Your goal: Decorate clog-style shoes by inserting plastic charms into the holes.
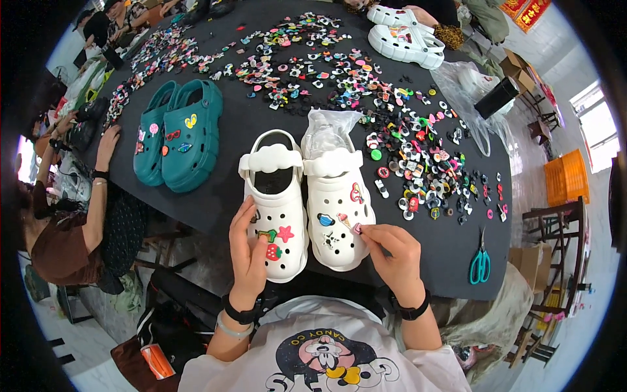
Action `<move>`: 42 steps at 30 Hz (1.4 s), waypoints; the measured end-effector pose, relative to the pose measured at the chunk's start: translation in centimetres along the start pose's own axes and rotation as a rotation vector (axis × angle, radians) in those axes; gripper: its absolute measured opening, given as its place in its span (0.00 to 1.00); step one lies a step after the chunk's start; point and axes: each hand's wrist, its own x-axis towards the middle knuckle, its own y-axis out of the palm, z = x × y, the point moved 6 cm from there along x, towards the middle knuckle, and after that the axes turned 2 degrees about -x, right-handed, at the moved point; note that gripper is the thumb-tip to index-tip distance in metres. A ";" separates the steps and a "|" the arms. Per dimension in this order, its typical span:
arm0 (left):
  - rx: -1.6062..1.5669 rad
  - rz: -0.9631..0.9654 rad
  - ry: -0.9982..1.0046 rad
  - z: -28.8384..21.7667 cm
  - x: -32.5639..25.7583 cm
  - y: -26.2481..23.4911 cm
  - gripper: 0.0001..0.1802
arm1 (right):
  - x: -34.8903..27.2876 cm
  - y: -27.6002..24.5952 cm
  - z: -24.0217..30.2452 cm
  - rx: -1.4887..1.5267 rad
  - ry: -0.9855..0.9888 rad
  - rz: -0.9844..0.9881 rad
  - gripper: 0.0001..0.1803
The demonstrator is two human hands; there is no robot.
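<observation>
Two white clogs stand side by side before me at the table's near edge. My left hand (248, 251) grips the outer side of the left clog (290, 212), its thumb resting by the charms on top. A pink starfish charm (285, 233) and a strawberry charm (273, 252) sit there. My right hand (395, 255) pinches a small pink charm (357, 228) against the outer side of the right clog (320, 196). That clog carries a blue face-mask charm (325, 219), an ice-cream charm (344, 221) and others. Clear plastic (330, 130) is stuffed in its opening.
Loose shoe charms (418, 163) are spread over the dark table (248, 117). Teal clogs (192, 140) with charms stand at the left. Teal-handled scissors (480, 264) lie at the right, a black bottle (496, 98) behind. More white clogs (405, 46) are at the back; a person's hand (108, 147) rests at the left edge.
</observation>
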 end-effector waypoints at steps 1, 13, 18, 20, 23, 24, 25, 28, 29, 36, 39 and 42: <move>-0.002 0.000 0.006 0.0 0.0 0.0 0.28 | 0.0 0.0 0.3 -0.033 -0.036 -0.006 0.04; 0.024 -0.017 0.003 0.5 -0.2 0.0 0.27 | 0.3 -0.1 2.6 -0.304 -0.104 0.090 0.08; 0.037 -0.015 0.022 0.2 -0.2 0.0 0.27 | 0.0 0.3 1.2 -0.248 -0.128 0.066 0.08; 0.038 -0.022 0.028 0.1 -0.2 0.0 0.27 | 0.3 0.1 0.7 -0.201 -0.132 0.049 0.08; 0.015 -0.008 0.029 0.0 -0.2 0.1 0.27 | 1.7 -0.5 0.7 -0.071 -0.051 0.033 0.07; 0.027 -0.006 0.041 -0.1 -0.1 0.3 0.27 | 2.4 -0.6 1.3 -0.061 -0.041 0.022 0.08; 0.040 -0.004 0.051 -0.2 -0.1 0.3 0.27 | 3.1 -0.6 1.8 -0.051 -0.032 0.012 0.08; 0.053 -0.015 0.072 -0.2 -0.1 -0.1 0.28 | 5.0 1.1 4.0 -0.094 -0.209 0.031 0.07; 0.058 -0.015 0.083 -0.2 -0.2 -0.2 0.28 | 5.3 1.7 4.6 -0.124 -0.307 0.058 0.06; 0.024 -0.029 0.072 -0.1 -0.1 -0.1 0.27 | 5.5 3.4 4.4 -0.203 -0.361 0.107 0.05; 0.078 -0.026 0.075 -0.4 -0.1 -0.3 0.26 | 5.2 3.5 4.9 -0.262 -0.393 0.114 0.07; 0.090 -0.035 0.082 -0.4 0.0 -0.4 0.26 | 5.2 3.6 5.4 -0.299 -0.409 0.151 0.09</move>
